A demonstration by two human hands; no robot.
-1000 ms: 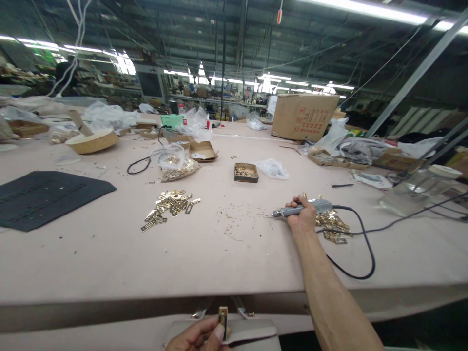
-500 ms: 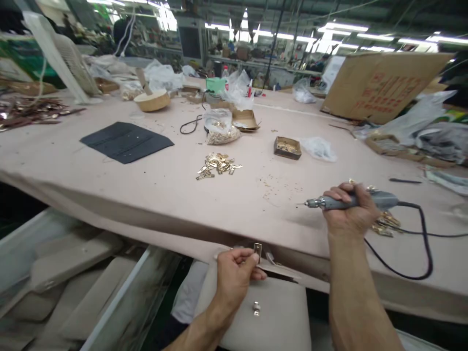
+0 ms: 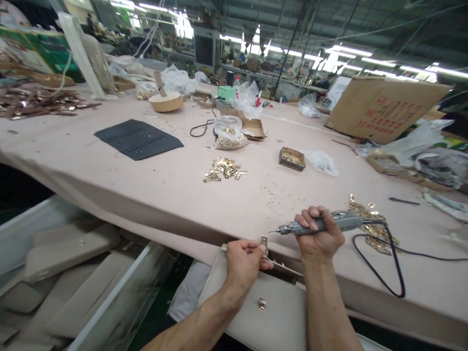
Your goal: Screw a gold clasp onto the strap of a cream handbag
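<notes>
My left hand [image 3: 244, 263] pinches a small gold metal plate [image 3: 263, 242] upright at the top edge of a beige bag [image 3: 263, 326]. A metal turn-lock clasp [image 3: 262, 304] sits on the bag's front. In my right hand [image 3: 320, 234] is a grey electric screwdriver [image 3: 340, 223], its thin bit pointing left, close to the plate but apart from it. A black cord [image 3: 400, 278] runs from its back end. Beside my right hand lies a heap of gold metal fittings [image 3: 376, 234]. A second pile of gold plates [image 3: 225, 169] lies mid-table.
Small screws fill an open box [image 3: 292, 160], and loose bits scatter in front of it. Further back are a bag of fittings [image 3: 230, 134], a black sheet [image 3: 139, 139], a white fan [image 3: 87, 63] and a carton [image 3: 383, 107]. A bin [image 3: 120, 292] of beige pieces stands at lower left.
My right hand has carried the screwdriver left and down, bringing its bit near the plate. My left hand still pinches the plate. The view has shifted slightly.
</notes>
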